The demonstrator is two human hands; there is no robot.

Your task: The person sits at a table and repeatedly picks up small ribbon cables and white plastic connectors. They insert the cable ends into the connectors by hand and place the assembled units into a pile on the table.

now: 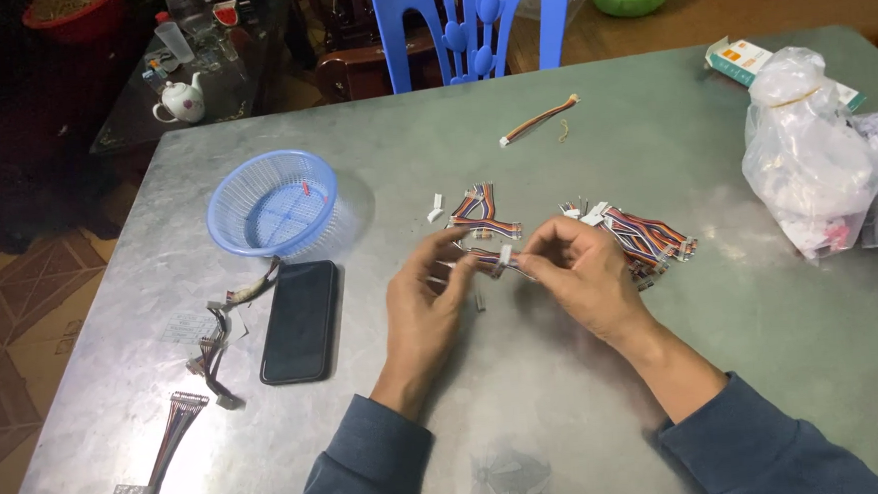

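My left hand [427, 298] and my right hand [580, 270] meet over the middle of the grey metal table [528, 413]. Between their fingertips they pinch a short multicoloured ribbon cable with a white connector [495, 261]. Just beyond the hands lies a small pile of similar coloured cables [482, 213]. A larger pile of them [649, 238] sits to the right of my right hand. A tiny white connector piece [436, 209] lies loose near the first pile.
A blue plastic basket [272, 202] stands at the left, a black phone [302, 320] in front of it. Dark wire harnesses [214, 349] lie along the left edge. A single cable [540, 119] lies far back. A white plastic bag [805, 158] sits right. A blue chair [467, 25] stands behind.
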